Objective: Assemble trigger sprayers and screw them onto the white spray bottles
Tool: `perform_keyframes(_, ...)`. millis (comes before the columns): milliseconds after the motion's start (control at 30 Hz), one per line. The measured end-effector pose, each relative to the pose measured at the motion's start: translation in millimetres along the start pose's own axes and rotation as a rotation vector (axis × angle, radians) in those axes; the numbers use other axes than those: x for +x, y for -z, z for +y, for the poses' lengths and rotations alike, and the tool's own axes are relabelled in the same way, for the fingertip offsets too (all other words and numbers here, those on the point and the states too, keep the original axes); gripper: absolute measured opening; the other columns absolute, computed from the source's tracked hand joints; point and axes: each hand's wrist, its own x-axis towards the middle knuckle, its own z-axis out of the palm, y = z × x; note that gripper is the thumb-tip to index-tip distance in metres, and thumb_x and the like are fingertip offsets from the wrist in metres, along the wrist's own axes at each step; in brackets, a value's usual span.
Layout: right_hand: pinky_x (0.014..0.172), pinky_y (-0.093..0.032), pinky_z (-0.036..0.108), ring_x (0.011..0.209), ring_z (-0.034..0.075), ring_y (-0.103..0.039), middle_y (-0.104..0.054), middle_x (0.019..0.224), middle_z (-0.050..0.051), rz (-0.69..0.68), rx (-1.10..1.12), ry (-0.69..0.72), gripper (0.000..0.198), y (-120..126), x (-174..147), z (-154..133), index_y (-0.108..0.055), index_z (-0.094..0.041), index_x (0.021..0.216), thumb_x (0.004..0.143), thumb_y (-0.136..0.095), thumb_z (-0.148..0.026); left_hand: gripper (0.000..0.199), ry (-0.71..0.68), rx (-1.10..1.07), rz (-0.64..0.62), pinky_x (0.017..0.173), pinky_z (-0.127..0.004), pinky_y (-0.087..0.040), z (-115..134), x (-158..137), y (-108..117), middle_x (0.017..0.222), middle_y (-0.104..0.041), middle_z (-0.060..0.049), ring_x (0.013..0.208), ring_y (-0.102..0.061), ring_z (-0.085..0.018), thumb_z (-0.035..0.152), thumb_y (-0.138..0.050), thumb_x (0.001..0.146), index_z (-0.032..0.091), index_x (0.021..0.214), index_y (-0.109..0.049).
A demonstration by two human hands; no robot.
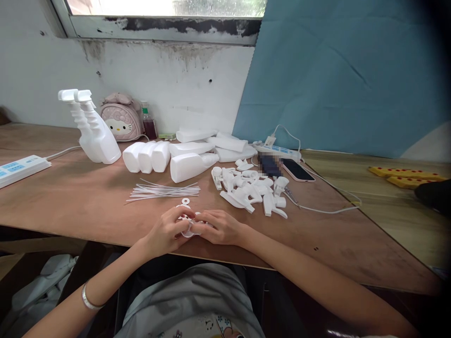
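My left hand (171,231) and my right hand (219,227) meet at the table's front edge, fingers curled and closed. Between their fingertips are small white round pieces (188,232), partly hidden by the fingers; the left thumb and fingers pinch one. What the right fingertips grip is too covered to make out. A loose white washer (185,201) lies just beyond the left fingers. Behind the hands, a bundle of thin white tubes (164,190) rests on the table. To the right is a heap of white spray trigger heads (243,185).
White empty-looking bottles (190,166) lie in a pile at the back. Two spray bottles with heads (98,136) stand at left, near a pink bag (121,119) and a small bottle (149,124). Power strips (24,170), a phone (298,170) and a cable (327,212) also occupy the table.
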Motion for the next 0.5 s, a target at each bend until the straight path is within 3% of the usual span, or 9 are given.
perform_keyframes(500, 0.065, -0.047, 0.022, 0.067, 0.009, -0.055, -0.059, 0.083, 0.002, -0.076, -0.044, 0.03, 0.018, -1.0, -2.6, 0.3, -0.056, -0.02, 0.101, 0.088, -0.044, -0.016, 0.014, -0.048, 0.033, -0.004, 0.072, -0.03, -0.05, -1.2, -3.2, -0.3, 0.093, -0.054, -0.01, 0.084, -0.055, -0.016, 0.01, -0.056, 0.075, 0.014, 0.063, -0.049)
